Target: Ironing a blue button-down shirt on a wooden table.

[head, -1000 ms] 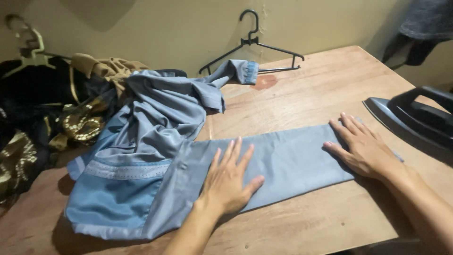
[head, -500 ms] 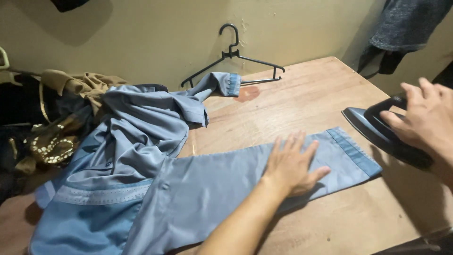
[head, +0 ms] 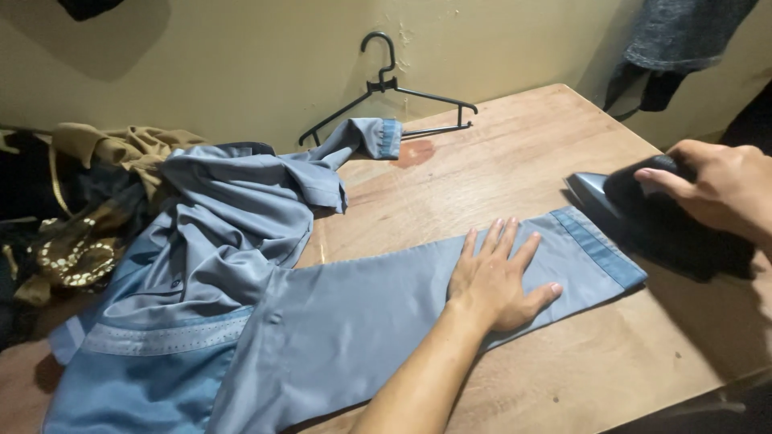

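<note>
Here, the wooden counter fills the view, bare along its far right part and its near edge. A blue-grey shirt lies bunched at the left, one sleeve stretched flat toward the right, its cuff short of the counter's right edge. A dark iron sits just beside the cuff, its tip touching the cloth. The left hand presses flat on the sleeve, fingers spread. The right hand is wrapped around the iron's handle.

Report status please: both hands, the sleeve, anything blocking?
Left hand flat on blue shirt sleeve. Right hand grips dark iron beside cuff. Nothing on sleeve ahead.
</note>
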